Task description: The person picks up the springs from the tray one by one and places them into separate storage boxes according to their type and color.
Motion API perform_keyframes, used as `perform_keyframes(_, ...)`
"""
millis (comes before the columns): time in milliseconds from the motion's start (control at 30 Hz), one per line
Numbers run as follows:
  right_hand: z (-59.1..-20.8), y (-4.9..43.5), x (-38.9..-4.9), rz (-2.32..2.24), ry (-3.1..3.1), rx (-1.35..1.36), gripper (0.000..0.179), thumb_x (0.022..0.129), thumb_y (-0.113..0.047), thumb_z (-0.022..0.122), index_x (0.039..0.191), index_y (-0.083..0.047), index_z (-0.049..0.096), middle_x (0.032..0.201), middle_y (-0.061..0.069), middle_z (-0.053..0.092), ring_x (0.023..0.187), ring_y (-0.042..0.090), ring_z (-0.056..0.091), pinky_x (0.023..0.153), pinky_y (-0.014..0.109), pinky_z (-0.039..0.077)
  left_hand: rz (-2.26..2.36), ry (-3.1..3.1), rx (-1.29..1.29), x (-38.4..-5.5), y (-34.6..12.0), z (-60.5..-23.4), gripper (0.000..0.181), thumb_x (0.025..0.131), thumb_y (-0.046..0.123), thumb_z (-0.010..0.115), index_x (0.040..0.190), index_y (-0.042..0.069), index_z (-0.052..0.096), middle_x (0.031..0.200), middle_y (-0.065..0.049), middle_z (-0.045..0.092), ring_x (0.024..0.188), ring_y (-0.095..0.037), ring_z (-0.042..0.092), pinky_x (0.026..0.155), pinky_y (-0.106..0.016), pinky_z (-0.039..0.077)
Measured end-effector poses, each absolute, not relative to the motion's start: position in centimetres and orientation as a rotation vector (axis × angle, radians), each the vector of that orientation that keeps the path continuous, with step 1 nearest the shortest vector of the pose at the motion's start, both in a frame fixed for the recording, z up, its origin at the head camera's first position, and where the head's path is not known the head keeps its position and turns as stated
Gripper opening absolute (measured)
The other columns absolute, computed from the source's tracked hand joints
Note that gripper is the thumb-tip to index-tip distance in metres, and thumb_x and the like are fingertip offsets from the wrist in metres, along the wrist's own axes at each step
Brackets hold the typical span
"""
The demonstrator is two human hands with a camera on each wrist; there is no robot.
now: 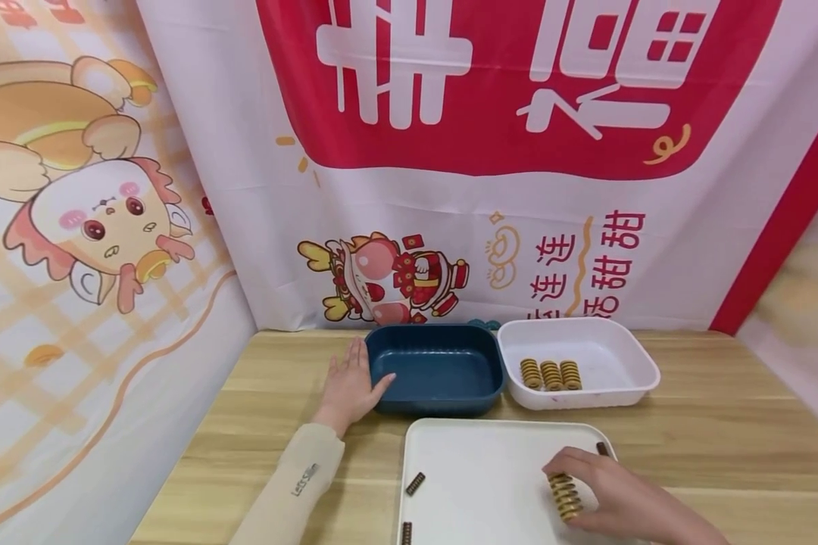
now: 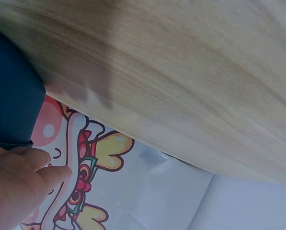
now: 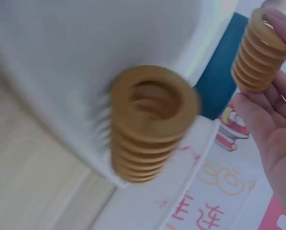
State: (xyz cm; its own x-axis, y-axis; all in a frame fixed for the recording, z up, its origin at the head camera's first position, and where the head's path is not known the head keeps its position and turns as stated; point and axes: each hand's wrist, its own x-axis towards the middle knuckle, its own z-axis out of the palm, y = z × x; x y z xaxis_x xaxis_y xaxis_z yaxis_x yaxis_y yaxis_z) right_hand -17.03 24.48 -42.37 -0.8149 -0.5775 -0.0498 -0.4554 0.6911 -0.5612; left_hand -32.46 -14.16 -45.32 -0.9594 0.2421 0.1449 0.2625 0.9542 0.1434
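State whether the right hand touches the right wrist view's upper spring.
Touching: the right wrist view shows the right hand pinching the upper spring at both ends.

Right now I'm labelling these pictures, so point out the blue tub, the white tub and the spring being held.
Blue tub [image 1: 436,376]: head view, bare inside floor.
White tub [image 1: 608,365]: head view, bare inside floor.
Held spring [image 3: 258,61]: right wrist view, outer coils.

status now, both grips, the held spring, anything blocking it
Left grip: at left side of blue bin. Right grip: holding gold spring over white tray. Nothing seen blocking gold spring.
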Motion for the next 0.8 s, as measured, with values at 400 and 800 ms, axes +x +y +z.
perform_keyframes(400, -40.4, 22.3, -16.8, -0.938, 2.835, -1.322, 0.057, 0.071, -0.021, 0.085, 0.12, -0.025, 0.058, 0.113, -0.007, 0.061, 0.1, 0.008, 0.057, 0.084, 0.028, 0.052, -0.258, -2.987, -0.382, -32.4, -14.3, -45.5, 0.09, 0.095, 0.059, 0.041, 0.146, -0.013, 0.02, 0.153, -0.026, 0.02, 0.141, -0.036, 0.02, 0.109, -0.059, 0.019)
perform_keyframes(800, -39.4, 21.3, -16.5, -1.284, 2.797, -1.384, 0.056, 0.075, -0.022, 0.083, 0.125, -0.018, 0.059, 0.119, -0.003, 0.061, 0.108, 0.009, 0.055, 0.082, 0.029, 0.052, -0.274, -2.982, -0.375, -32.3, -14.2, -45.3, 0.09, 0.095, 0.058, 0.043, 0.145, -0.013, 0.02, 0.153, -0.026, 0.02, 0.141, -0.037, 0.02, 0.109, -0.059, 0.019)
